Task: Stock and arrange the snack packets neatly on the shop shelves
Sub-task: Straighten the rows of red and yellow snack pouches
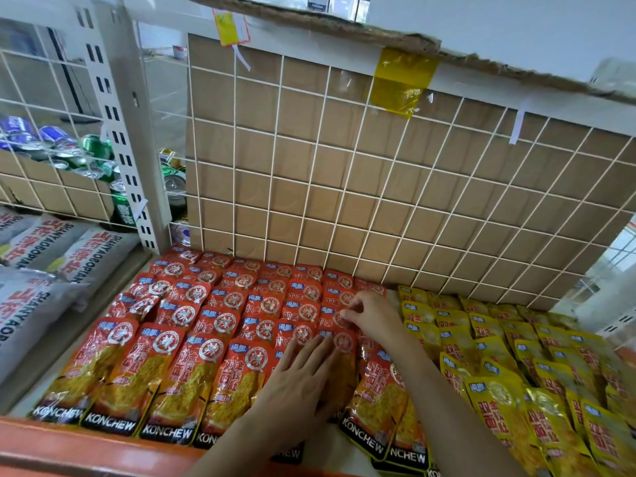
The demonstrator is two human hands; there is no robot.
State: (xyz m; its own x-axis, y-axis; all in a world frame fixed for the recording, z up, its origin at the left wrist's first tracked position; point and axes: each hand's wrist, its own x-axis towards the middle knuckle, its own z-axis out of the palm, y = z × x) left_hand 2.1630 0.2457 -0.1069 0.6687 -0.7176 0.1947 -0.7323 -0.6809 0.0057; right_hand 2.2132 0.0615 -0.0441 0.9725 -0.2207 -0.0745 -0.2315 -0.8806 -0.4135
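The shelf looks nearly stocked: red packets lie in overlapping rows across its left and middle, yellow packets fill the right, and what seems left is tidying the looser red column beside the yellow. There the left hand presses flat, fingers straight, on a near red packet, while the right hand curls its fingertips to pinch the top edge of a far red packet. The forearms hide the packets beneath them, and the nearest yellow ones are cut off at the right.

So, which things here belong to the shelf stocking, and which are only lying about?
Job: red packets, yellow packets, left hand pressing the red ones, right hand pinching one.
Not job: drink cans, grey bags, cardboard, yellow tape.
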